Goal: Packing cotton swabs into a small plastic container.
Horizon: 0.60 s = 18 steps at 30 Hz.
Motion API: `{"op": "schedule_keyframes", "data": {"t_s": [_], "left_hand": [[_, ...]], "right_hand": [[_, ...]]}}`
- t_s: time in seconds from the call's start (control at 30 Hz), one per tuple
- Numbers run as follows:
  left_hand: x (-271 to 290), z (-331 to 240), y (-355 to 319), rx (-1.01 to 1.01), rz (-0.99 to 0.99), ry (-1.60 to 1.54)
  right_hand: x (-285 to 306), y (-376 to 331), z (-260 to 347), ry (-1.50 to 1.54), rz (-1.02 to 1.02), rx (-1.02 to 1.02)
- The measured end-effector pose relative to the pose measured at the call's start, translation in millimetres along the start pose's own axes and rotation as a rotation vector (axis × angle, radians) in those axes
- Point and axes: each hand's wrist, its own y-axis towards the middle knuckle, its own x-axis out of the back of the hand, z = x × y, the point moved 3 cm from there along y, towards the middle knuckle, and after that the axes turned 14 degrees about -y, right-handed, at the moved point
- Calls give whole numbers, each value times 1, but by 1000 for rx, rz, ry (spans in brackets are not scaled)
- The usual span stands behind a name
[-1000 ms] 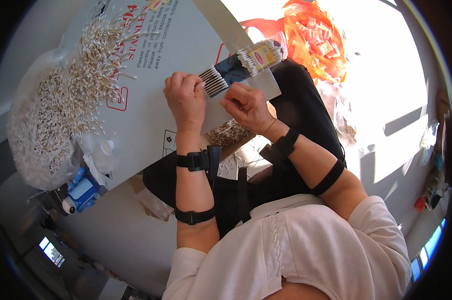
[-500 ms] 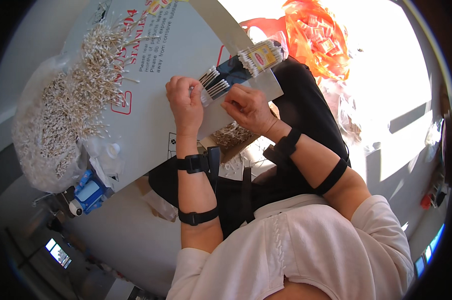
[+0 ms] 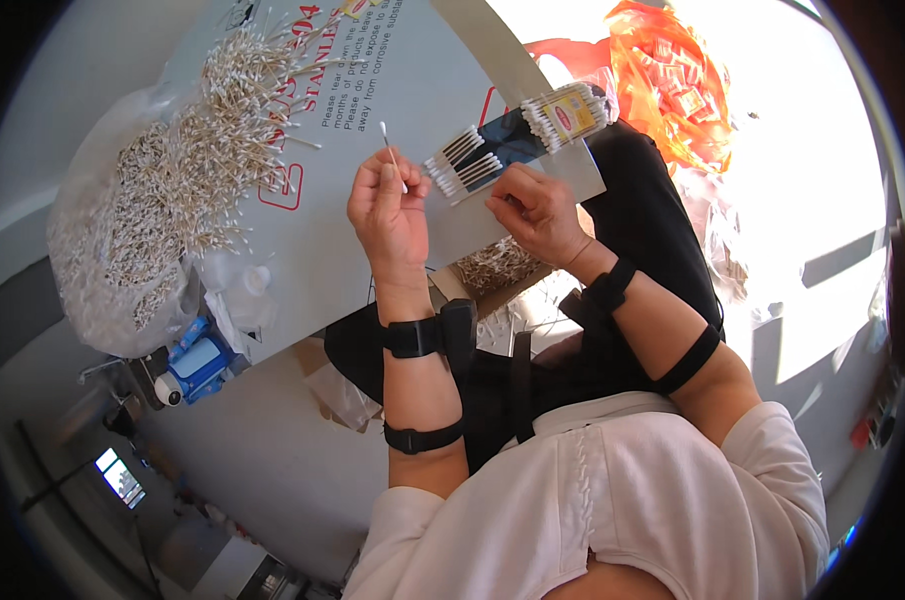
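left hand (image 3: 391, 210): closed grip, one cotton swab (image 3: 392, 158) pinched upright, tip above the fingers | right hand (image 3: 536, 208): closed grip, dark swab card (image 3: 493, 152) pinched at its lower edge, card held just right of the swab | loose swab pile (image 3: 198, 160) spread on the table (image 3: 363, 110), well left.

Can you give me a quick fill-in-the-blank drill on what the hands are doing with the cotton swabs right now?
1. The left hand pinches a single ____ between its fingertips.
2. The right hand rests at the dark card of swabs, which lies on the ____ sheet.
3. The big loose swab pile lies to the person's ____.

Missing words: cotton swab; white; left
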Motion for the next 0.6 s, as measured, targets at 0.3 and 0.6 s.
{"op": "schedule_keyframes", "data": {"t_s": [0.3,0.6], "left_hand": [[0,-5,-49,259,141,461],[17,-13,-61,102,30,1047]], "right_hand": [[3,2,-16,342,-36,-268],[2,5,-13,370,-27,-308]]}}
